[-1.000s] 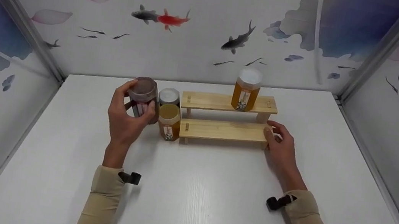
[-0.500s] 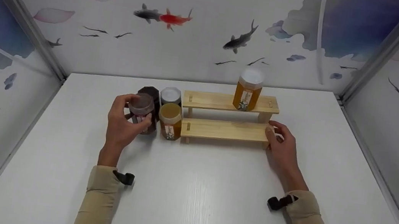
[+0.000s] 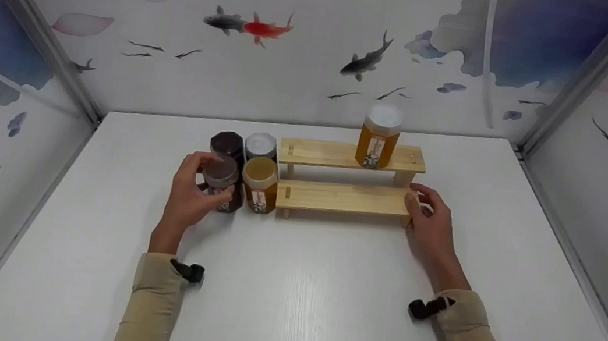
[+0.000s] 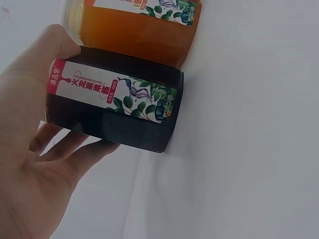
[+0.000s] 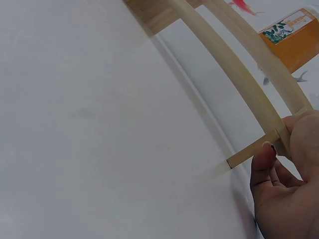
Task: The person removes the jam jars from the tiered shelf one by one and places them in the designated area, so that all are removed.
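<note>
In the head view my left hand (image 3: 188, 193) grips a dark jar of fruit jam (image 3: 223, 171) between thumb and fingers, around its lid end. The left wrist view shows this jar's label (image 4: 107, 92), pink and white with leaves; the jar stands beside an amber jar (image 3: 259, 187). Behind the held one is another dark jar (image 3: 227, 143), and a white-lidded jar (image 3: 261, 145) is behind the amber one. On the right, my right hand (image 3: 432, 214) holds the end of the lower board of a two-step wooden rack (image 3: 341, 198), thumb in front by the leg (image 5: 254, 148).
A white-lidded amber jar (image 3: 378, 139) stands on the rack's upper board (image 3: 318, 152), right of its middle. The rack's left end is close to the jars. White table (image 3: 299, 299) runs back to a wall (image 3: 303, 88) printed with fish.
My left hand has brought the dark jar forward and down, in front of the other dark jar and beside the amber one. The right hand stays at the rack's end.
</note>
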`<state>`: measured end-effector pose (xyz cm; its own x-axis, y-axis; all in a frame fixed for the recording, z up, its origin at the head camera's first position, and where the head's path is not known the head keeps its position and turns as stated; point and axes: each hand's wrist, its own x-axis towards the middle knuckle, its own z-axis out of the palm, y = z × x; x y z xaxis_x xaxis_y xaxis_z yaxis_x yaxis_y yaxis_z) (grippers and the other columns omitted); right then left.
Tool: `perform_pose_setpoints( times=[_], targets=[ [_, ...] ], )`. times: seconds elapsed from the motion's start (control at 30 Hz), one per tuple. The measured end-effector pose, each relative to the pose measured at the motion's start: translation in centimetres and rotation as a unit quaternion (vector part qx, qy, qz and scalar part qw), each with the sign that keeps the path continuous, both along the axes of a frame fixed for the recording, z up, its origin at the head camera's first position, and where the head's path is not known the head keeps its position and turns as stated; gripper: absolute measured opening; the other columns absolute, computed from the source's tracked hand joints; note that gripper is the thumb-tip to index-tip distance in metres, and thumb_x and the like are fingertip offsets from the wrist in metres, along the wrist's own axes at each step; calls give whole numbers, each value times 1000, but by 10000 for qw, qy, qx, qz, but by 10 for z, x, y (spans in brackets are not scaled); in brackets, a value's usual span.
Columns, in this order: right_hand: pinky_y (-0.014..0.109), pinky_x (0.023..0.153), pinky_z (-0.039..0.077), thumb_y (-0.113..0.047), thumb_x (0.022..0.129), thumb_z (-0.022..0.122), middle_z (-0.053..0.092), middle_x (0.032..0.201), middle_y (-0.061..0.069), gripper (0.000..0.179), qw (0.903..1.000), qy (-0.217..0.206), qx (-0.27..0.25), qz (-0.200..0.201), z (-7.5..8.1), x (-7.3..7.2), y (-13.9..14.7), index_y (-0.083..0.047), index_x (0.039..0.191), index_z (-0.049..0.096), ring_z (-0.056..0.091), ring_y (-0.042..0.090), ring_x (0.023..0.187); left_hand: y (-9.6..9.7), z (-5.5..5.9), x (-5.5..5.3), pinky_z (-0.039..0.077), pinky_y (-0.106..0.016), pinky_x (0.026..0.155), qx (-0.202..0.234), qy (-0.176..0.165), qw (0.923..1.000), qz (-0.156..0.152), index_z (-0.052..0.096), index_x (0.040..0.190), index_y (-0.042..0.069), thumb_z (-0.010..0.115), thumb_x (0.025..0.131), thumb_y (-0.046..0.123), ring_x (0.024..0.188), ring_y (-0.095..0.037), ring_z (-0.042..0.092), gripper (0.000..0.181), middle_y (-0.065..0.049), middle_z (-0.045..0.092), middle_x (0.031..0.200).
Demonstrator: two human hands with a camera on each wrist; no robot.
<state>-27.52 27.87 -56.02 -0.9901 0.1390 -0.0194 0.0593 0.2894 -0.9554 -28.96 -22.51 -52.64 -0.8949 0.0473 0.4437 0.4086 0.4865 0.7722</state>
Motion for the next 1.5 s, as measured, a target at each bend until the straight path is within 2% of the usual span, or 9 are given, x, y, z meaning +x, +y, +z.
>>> perform_pose_setpoints(
  times=[0.23,0.33,0.5,0.63,0.7,0.83,0.97,1.17,1.5],
  targets=[
    [19,81,57,-48,111,57,53,141,9,53,10000,-2,-22,-19,5,4,-2,-24,159,52,60,18,108,1,7,2,52,-52,106,-54,-293,9993,-227,62,135,17,92,84,10,125,-20,55,60,-5,59,135],
    [19,80,56,-50,111,57,53,142,10,55,10000,9,26,-11,7,5,-3,-24,159,52,59,18,107,-3,14,3,54,-55,107,-200,-467,9981,-344,62,138,18,92,88,22,130,-23,56,59,-5,59,139],
    [17,78,55,-57,108,58,53,139,9,59,9999,115,116,-49,1,3,-1,-25,157,54,59,19,104,3,34,10,50,-56,118,-401,-224,9989,11,67,133,16,86,94,42,134,-25,58,51,-5,64,136],
    [18,79,56,-58,108,59,52,140,7,57,9999,63,107,-91,2,3,0,-28,156,54,59,20,107,35,54,15,46,-51,120,-412,443,9974,384,67,133,12,79,101,33,134,-22,58,41,-5,68,132],
    [18,80,56,-58,108,59,52,142,7,56,9999,54,96,-102,3,3,0,-30,156,54,59,20,109,57,62,17,48,-51,118,-419,643,9967,252,64,137,10,76,103,30,133,-21,59,41,-5,69,133],
    [18,80,56,-59,108,58,52,143,8,57,9999,71,109,-87,3,2,0,-30,157,54,59,20,110,104,65,18,51,-51,115,-539,859,9941,-391,61,142,8,75,103,25,133,-23,61,45,-8,70,135],
    [19,79,56,-60,107,58,51,142,6,59,9999,-13,78,-92,1,3,-1,-30,157,53,58,22,110,144,60,15,53,-47,113,-600,888,9896,-954,61,143,7,75,103,21,131,-27,64,45,-10,69,137],
    [19,81,57,-59,107,59,49,143,5,58,9997,-138,-142,-104,2,5,-3,-32,158,51,57,22,114,195,57,5,54,-42,113,-562,680,9870,-1340,52,152,9,75,103,19,132,-31,64,55,-13,62,146],
    [19,76,55,-58,108,59,51,139,7,56,9999,53,26,-114,2,5,-3,-29,156,54,58,21,105,252,65,-19,57,-39,108,-400,568,9931,-946,34,164,11,75,104,27,134,-28,59,75,-13,49,155]
  ],
)
